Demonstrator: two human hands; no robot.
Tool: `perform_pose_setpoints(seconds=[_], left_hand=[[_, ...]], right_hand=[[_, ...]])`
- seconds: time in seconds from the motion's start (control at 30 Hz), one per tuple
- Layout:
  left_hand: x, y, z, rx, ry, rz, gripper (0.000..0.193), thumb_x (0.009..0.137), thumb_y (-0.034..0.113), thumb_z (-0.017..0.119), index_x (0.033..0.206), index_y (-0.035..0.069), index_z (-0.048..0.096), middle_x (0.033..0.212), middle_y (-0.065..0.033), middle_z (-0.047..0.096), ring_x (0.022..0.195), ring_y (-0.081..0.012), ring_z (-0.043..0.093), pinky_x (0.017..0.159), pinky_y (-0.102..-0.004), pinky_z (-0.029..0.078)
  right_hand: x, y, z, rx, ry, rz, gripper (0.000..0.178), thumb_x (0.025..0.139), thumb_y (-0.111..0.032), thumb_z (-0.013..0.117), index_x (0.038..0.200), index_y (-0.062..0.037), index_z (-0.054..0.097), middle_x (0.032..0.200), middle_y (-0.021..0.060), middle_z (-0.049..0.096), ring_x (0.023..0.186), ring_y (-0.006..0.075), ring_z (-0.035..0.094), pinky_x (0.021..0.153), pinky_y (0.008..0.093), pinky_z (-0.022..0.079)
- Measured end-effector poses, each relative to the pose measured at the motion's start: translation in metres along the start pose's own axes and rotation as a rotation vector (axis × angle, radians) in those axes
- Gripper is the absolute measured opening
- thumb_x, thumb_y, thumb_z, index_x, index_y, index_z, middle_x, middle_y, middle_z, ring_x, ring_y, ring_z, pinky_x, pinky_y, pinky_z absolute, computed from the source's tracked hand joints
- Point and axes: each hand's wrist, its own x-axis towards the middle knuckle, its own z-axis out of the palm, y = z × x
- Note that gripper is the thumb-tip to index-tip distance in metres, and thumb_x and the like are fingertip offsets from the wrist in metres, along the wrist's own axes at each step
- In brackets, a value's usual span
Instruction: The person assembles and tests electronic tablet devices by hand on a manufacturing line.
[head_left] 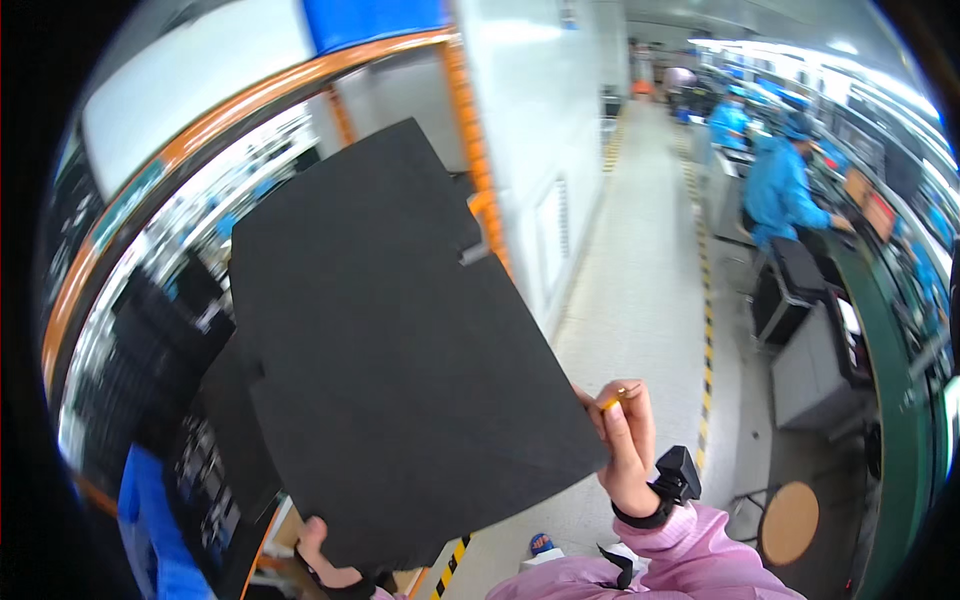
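A large flat black sheet (400, 330) with small notches in its long edges is tilted up in front of me and covers much of the view. My left hand (325, 555) grips its lower left corner, thumb on the near face and the other fingers mostly hidden. At the lower right corner, my right hand (628, 450) is closed on the edge, some of its fingers behind the sheet. A small yellow thing (610, 404) shows at the right fingertips, too small to name. To the left, partly behind the sheet, sits a black tray (205, 490) with small parts.
An orange-framed rack (478, 150) stands behind the sheet, with blue plastic (150, 530) at lower left. Right of the aisle (640, 270), people in blue (782, 190) work along a green-topped bench (890, 420). A round stool (790, 523) is at lower right.
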Motion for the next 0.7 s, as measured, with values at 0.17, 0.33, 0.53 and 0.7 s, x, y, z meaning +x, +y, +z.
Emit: perform_pose_setpoints(seconds=[0.17, 0.33, 0.53, 0.7], left_hand=[[-0.022, -0.099, 0.112, -0.122, -0.562, -0.231, 0.063, 0.076, 0.025, 0.054, 0.131, -0.002, 0.038, 0.127, -0.0187, 0.046, 0.110, -0.0290, 0.049, 0.092, -0.0406, 0.041], [-0.069, -0.236, 0.209, -0.572, -0.873, -0.887, 0.060, 0.075, 0.024, 0.054, 0.128, 0.000, 0.041, 0.123, -0.0177, 0.050, 0.108, -0.0299, 0.052, 0.090, -0.0418, 0.043], [-0.166, -0.377, 0.368, -0.583, -1.272, -1.334, 0.059, 0.071, 0.022, 0.053, 0.124, -0.003, 0.043, 0.121, -0.0180, 0.052, 0.106, -0.0301, 0.054, 0.087, -0.0409, 0.046], [-0.282, -0.454, 0.496, -0.238, -1.652, -1.420, 0.064, 0.066, 0.023, 0.052, 0.123, -0.005, 0.044, 0.113, -0.0180, 0.055, 0.094, -0.0271, 0.058, 0.081, -0.0355, 0.048]], right_hand=[[-0.055, -0.063, -0.164, -0.076, 0.421, 0.100, 0.029, 0.097, -0.014, 0.039, 0.124, -0.0039, 0.036, 0.075, 0.0042, 0.048, 0.075, 0.0149, 0.052, 0.078, 0.0296, 0.044], [-0.153, -0.138, -0.296, -0.314, 0.856, 0.062, 0.038, 0.096, -0.013, 0.042, 0.132, -0.0160, 0.031, 0.074, 0.0008, 0.045, 0.068, 0.0096, 0.048, 0.060, 0.0209, 0.034], [-0.280, -0.224, -0.402, -0.417, 1.078, -0.025, 0.021, 0.091, -0.014, 0.042, 0.097, -0.0033, 0.058, 0.070, -0.0029, 0.039, 0.063, 0.0072, 0.040, 0.057, 0.0205, 0.032], [-0.322, -0.251, -0.445, -0.116, 1.509, -0.245, 0.036, 0.095, -0.031, 0.038, 0.106, -0.0026, 0.058, 0.078, 0.0011, 0.052, 0.073, 0.0118, 0.051, 0.063, 0.0244, 0.039]])
